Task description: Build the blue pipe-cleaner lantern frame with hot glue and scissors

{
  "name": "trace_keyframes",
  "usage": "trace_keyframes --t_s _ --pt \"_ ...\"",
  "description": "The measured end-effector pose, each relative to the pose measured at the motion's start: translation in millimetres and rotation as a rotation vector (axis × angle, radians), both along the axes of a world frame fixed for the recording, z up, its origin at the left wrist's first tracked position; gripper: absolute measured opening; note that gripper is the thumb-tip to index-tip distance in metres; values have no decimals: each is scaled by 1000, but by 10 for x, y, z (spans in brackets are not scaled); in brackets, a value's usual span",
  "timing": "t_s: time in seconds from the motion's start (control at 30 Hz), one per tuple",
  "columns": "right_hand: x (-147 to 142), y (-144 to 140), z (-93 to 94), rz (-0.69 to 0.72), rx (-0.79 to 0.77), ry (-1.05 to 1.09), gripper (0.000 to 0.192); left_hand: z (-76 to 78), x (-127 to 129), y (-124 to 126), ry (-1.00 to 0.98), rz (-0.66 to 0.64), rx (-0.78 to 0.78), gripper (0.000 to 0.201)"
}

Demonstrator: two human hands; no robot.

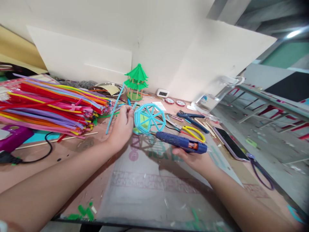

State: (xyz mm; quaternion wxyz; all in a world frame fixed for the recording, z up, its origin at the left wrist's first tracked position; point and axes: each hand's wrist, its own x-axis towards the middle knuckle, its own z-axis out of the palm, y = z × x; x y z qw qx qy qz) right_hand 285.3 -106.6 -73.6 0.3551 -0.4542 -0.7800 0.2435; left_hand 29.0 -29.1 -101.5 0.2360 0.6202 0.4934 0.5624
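Note:
My left hand (122,128) is closed on a light blue octagonal frame with spokes (151,118), which looks made of pipe cleaners, and holds it above the table. A long blue pipe cleaner (115,109) rises beside the same hand; whether the fingers grip it too I cannot tell. In my right hand (193,159) is a dark blue hot glue gun (181,141), its nozzle pointing left at the frame's lower edge. From here I cannot tell whether the nozzle touches it. Behind the frame stands a small green-roofed pavilion model (137,82).
Bundles of coloured pipe cleaners (48,106) cover the left side, near a purple device (19,137). At right lie yellow-handled scissors (193,132), blue pliers (193,120) and a phone (230,143). A clear pitcher (214,95) lies tilted in view behind them. Green scraps (84,211) lie in front.

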Motion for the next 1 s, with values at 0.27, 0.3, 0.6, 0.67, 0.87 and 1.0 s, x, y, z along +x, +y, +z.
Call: trace_keyframes --t_s 0.27,0.3,0.6,0.67,0.87,1.0 --pt "-18 4 -6 12 -23 40 44 -8 -9 1 49 5 13 12" --pt "-16 5 -13 10 -21 41 44 -8 -8 3 50 3 13 12" --pt "3 10 -32 -30 -20 20 42 2 4 5 9 -4 -1 9" --pt "2 8 -36 -39 -15 21 41 -3 4 9 2 -4 8 9" --pt "-15 -5 -36 -69 58 -5 40 -18 3 17 21 -1 17 12" --pt "-19 -7 -39 -85 103 -27 39 -16 -2 12 41 -6 18 13"
